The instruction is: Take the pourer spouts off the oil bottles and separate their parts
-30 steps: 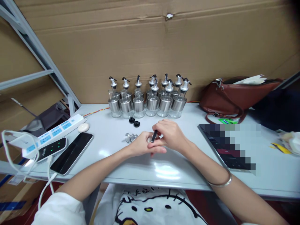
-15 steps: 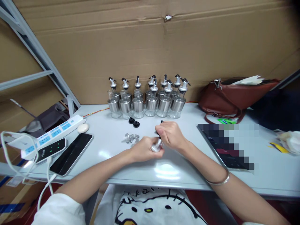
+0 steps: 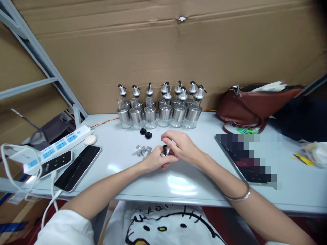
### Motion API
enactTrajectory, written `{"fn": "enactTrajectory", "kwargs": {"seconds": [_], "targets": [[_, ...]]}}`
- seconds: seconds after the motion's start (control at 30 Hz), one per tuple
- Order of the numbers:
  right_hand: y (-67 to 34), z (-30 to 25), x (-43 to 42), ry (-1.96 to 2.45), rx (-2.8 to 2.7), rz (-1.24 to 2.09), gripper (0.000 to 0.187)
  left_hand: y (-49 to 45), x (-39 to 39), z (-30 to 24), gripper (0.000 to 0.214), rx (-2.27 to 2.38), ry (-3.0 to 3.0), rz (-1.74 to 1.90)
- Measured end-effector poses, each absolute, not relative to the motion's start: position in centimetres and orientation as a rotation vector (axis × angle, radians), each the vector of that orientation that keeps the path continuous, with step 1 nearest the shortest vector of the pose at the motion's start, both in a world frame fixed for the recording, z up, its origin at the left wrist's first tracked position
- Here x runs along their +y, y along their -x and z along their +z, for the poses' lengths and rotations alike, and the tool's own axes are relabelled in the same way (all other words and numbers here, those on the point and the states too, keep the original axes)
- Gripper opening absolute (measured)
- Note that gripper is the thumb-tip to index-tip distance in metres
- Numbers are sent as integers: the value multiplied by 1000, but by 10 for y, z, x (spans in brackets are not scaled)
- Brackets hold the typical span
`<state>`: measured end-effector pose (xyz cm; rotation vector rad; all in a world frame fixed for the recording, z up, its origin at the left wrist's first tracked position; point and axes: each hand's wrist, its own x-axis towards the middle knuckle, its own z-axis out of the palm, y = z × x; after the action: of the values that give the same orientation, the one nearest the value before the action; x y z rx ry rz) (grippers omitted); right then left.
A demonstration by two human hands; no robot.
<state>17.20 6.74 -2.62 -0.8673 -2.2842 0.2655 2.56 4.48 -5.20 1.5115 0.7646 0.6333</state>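
Note:
Over the middle of the table my two hands meet around a silver and black pour spout (image 3: 166,150). My left hand (image 3: 156,160) is closed round its silver body. From the right, my right hand (image 3: 182,145) curls over the spout with its fingers bent against it, hiding much of it. Just left of my hands lie several loose silver spout pieces (image 3: 143,150). Two black rubber stoppers (image 3: 148,135) rest behind those. Farther back stand rows of glass oil bottles (image 3: 150,114) with steel bands; many wear silver spouts with black flaps, while some front-left ones have bare necks.
On the left lie a power strip (image 3: 65,141), a phone (image 3: 79,168), a small device with green lights (image 3: 57,164) and a round white object (image 3: 90,140). A dark tablet-like item (image 3: 245,163), partly pixelated, and a brown handbag (image 3: 255,105) occupy the right. Cardboard (image 3: 127,51) stands behind.
My right hand has shifted left and loosened from a fist into curled fingers over the spout. The spout's black flap now shows between my hands, where its silver underside showed before.

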Motion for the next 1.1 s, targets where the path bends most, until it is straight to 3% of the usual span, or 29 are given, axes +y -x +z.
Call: {"fn": "enactTrajectory", "kwargs": {"seconds": [0.2,0.47,0.63,0.8,1.1], "targets": [[-171,-16,63,797,-2220,692,38,-28,43,-52,29,645,-1173,644],[-169,-25,67,894,-1970,1104,34,-27,46,-53,42,660,-1137,679],[-169,-25,67,823,-1840,1234,23,-27,49,-55,53,630,-1114,773],[-172,-23,71,788,-1754,1443,25,-28,51,-56,67,625,-1085,802],[-174,-26,77,782,-1627,1517,24,-30,53,-56,64,700,-1119,828]]}}
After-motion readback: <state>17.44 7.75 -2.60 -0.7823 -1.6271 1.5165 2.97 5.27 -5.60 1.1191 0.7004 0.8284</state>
